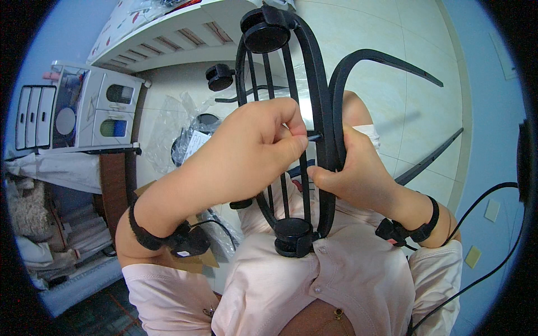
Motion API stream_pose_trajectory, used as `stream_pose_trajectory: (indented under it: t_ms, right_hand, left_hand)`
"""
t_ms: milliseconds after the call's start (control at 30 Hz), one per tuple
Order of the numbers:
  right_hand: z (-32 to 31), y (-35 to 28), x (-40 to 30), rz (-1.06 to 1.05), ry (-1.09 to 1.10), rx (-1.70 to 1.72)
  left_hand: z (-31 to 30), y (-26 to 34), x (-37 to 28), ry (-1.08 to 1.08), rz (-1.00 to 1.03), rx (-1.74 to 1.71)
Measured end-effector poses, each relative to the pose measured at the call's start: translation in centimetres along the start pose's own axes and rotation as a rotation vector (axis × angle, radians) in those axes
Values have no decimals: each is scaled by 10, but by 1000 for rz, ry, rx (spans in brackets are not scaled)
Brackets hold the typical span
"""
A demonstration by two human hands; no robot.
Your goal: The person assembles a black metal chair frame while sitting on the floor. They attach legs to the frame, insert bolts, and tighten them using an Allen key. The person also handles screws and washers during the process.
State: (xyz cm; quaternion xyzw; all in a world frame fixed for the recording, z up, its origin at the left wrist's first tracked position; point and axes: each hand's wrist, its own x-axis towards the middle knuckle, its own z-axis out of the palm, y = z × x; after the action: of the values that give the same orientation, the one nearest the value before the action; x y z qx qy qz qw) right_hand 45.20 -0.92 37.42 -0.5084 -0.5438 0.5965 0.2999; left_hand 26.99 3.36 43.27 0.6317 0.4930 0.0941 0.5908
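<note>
A black metal frame [317, 96] with slim bars and casters is upright before me, its near caster [293, 235] close to my shirt. My left hand [269, 145] pinches a short thin metal rod [314, 137], whose far end meets the frame's right rail; whether it is a bolt or a hex key is hidden by the fingers. Around that same rail and a curved black metal bar [339, 84] lying along it, my right hand [361, 168] is closed, thumb on the near side. The bar's free end reaches out to the right.
Another black metal bar [433, 155] is on the tiled floor at right. Clear plastic wrapping [166, 122] and a printed sheet [195, 145] lie at left. A white cabinet [96, 109] and a white slatted furniture side [168, 44] stand beyond. A cable [470, 277] loops at right.
</note>
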Motion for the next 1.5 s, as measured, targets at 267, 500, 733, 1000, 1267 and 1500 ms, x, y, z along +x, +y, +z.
stream_pose_trajectory:
  t_ms: [267, 500, 733, 1000, 1267, 1500]
  right_hand:
    - [-1, -3, 2, 6, -4, 5]
    - [5, 8, 3, -101, 38, 94]
    - [5, 15, 5, -119, 38, 60]
    - [0, 15, 2, -110, 28, 40]
    - [-1, 13, 3, -68, 7, 65]
    - [2, 25, 6, -129, 53, 94]
  left_hand:
    - [11, -5, -2, 266, 525, 981]
    - [9, -27, 13, 472, 1201, 1478]
    - [7, -27, 7, 421, 1106, 1325]
    - [21, -20, 4, 283, 470, 440]
    - [9, -21, -3, 105, -3, -114]
    - [5, -9, -11, -49, -329, -430]
